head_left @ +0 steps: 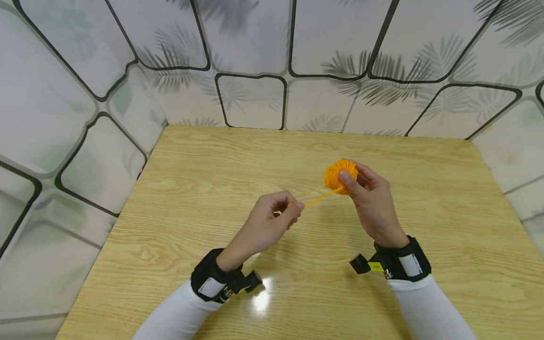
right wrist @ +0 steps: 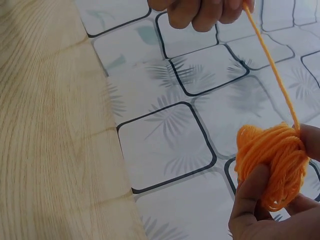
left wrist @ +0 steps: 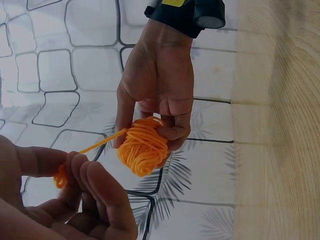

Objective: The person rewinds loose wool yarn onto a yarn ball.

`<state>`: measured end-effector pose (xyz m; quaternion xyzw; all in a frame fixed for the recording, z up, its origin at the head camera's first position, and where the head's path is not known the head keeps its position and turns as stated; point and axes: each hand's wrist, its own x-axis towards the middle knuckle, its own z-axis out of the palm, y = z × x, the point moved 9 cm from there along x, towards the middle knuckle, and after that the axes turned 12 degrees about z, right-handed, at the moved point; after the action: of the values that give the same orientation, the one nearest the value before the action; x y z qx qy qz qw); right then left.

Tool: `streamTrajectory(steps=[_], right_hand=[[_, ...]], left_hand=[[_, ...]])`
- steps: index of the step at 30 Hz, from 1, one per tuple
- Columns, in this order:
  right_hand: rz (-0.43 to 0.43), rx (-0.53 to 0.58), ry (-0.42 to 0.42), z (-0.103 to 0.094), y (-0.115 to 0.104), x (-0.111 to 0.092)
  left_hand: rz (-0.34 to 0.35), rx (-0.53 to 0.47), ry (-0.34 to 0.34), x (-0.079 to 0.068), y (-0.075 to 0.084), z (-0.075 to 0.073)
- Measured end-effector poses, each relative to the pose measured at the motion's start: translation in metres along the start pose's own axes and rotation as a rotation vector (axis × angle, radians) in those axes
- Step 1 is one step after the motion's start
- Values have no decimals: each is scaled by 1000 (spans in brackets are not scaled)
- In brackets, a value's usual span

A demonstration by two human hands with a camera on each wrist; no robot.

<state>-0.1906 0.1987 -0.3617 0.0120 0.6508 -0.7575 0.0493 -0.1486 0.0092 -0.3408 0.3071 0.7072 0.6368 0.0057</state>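
A ball of orange yarn (head_left: 335, 175) is held up over the table by my right hand (head_left: 376, 205), thumb on its near side and fingers behind. From the ball a taut strand of yarn (head_left: 320, 198) runs down to my left hand (head_left: 272, 219), which pinches it between thumb and fingers. In the left wrist view a small loop of yarn (left wrist: 61, 176) pokes out by the left fingers, and the wound ball (left wrist: 144, 147) sits in the right hand's grip. The right wrist view shows the strand (right wrist: 272, 65) stretched between the ball (right wrist: 272, 165) and the left fingers.
Under both hands spreads a light wood-grain table (head_left: 204, 165). Behind it and to the sides stand pale wall panels (head_left: 255, 101) with dark outlines and leaf prints. Each wrist wears a black strap with a small camera (head_left: 360, 264).
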Motion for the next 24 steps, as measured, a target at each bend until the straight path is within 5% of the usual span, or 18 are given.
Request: streamTrajectory(steps=[5,13,24], right_hand=[[-4,-3,0,-1,1,0],[-12,52,61,-10,1,1],[2,142,118,-22,-2,4]], left_hand=[[-28,43,-117,-3,10,7],[-56,-96,-199,-7,13,10],[-45,-94,-243,-13,9,9]])
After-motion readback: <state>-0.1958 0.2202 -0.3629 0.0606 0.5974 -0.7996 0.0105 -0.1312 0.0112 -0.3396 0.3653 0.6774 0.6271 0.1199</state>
